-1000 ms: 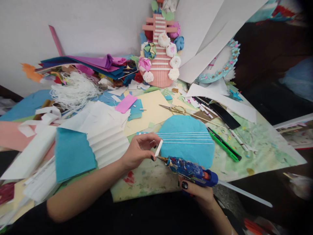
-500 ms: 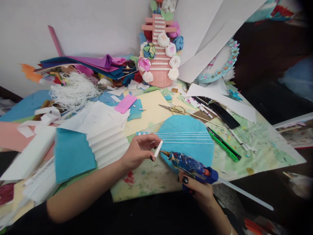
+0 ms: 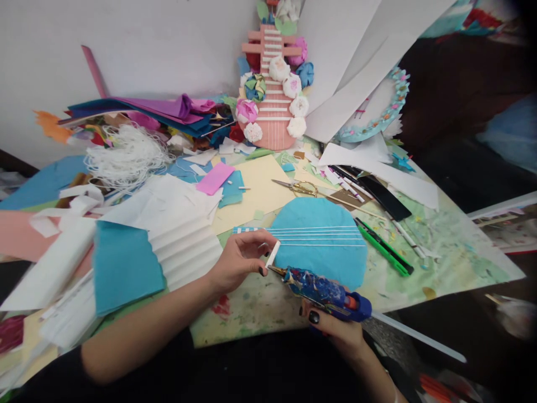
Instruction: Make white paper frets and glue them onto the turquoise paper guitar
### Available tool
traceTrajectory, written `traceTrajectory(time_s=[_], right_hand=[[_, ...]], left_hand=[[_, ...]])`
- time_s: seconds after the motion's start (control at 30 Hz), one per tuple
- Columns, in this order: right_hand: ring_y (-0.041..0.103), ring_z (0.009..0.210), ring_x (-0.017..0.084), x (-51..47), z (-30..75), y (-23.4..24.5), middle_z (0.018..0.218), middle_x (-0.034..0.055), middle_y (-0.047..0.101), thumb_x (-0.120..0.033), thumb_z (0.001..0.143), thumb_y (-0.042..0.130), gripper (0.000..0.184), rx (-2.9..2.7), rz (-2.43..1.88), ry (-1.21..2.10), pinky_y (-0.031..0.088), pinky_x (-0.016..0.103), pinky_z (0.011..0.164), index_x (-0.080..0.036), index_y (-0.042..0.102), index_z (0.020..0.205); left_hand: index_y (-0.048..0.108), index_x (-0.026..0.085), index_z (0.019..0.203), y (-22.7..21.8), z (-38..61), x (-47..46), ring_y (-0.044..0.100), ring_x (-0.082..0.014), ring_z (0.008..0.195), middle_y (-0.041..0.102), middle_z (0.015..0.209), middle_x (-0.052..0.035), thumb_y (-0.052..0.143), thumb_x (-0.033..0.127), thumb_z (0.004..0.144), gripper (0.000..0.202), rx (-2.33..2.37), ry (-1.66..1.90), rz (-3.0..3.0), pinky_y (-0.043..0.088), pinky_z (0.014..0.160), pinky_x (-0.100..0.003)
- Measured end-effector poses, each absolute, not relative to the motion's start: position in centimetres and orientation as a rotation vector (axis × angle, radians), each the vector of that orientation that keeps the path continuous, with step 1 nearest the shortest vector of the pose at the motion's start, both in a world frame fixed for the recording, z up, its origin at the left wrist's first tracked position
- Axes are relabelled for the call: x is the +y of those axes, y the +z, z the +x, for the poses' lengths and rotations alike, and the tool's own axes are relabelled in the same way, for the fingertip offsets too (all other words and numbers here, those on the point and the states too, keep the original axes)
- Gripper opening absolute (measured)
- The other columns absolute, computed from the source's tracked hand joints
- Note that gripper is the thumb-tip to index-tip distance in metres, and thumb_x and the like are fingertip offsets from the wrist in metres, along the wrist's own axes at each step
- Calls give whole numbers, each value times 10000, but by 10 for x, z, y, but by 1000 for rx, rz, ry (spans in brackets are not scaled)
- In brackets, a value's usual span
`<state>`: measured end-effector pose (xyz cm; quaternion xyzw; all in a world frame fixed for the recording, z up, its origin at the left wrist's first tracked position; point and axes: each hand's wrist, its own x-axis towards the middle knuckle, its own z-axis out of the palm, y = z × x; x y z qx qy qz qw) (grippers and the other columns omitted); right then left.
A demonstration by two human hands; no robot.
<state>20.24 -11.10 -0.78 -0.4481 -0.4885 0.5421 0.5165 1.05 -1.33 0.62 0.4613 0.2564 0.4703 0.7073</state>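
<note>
Between the thumb and fingers of my left hand [image 3: 245, 254] is a small white strip [image 3: 273, 253], held at a slant. My right hand [image 3: 333, 324] is wrapped round a blue glue gun [image 3: 321, 288], with a long clear glue stick [image 3: 419, 337] poking out of its back. The gun's metal tip is at the lower end of the strip; whether they touch I cannot tell. Behind both hands lies a blue round-bodied paper instrument [image 3: 321, 263] with white strings running across it. Its neck is partly hidden by my left hand.
Gold-handled scissors [image 3: 305, 188] and a green utility knife [image 3: 386, 249] lie beyond the blue body. A pink flower-covered instrument [image 3: 274, 126] leans on the wall. White string [image 3: 128, 157], a teal sheet [image 3: 126, 268] and pleated white paper [image 3: 184, 252] crowd the left side.
My right hand has moved the glue gun slightly left and down, so its tip has gone from the strip's middle to its lower end. My left hand has hardly moved.
</note>
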Motion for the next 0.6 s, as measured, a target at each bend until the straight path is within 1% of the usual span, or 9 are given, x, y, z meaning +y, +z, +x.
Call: traceTrajectory(time_s=[0.13,0.23,0.3,0.43,0.53,0.6], right_hand=[[539,554,151,-110,202,-12,602,7,601,-418,696,726,226,-1140,-1043,1324,500,285,570,-202,668,664],[555,560,154,-108,199,-14,603,16,612,-403,670,740,233,-1037,-1084,1308,494,271,535,-181,670,653],[571,552,159,-107,197,-15,607,26,632,-379,651,751,220,-961,-1141,1270,497,266,513,-169,683,652],[633,596,195,-104,199,-15,657,41,689,-330,610,779,179,-800,-1288,1125,537,292,544,-171,721,670],[652,650,198,-99,216,-10,718,38,708,-284,598,789,179,-721,-1401,880,550,305,611,-175,734,730],[652,728,189,-94,235,-5,772,28,704,-245,612,780,169,-728,-1414,673,541,326,729,-175,724,755]], left_hand=[[751,173,793,7,10,-14,519,-140,729,600,741,-29,897,324,453,400,571,1032,1011,442,673,-270],[754,177,795,8,11,-15,527,-151,735,609,743,-35,895,348,450,410,573,1013,1002,451,674,-283],[756,179,797,8,12,-17,535,-154,734,615,743,-36,895,353,447,414,561,994,995,454,680,-288],[749,168,805,4,9,-13,548,-163,729,622,751,-45,880,389,474,419,537,991,1042,453,676,-299],[733,172,866,3,-3,-1,555,-173,763,628,799,-56,860,374,532,411,576,1056,1228,449,672,-298],[714,168,915,6,-14,9,567,-188,805,637,854,-78,835,304,595,368,635,1040,1501,453,692,-310]])
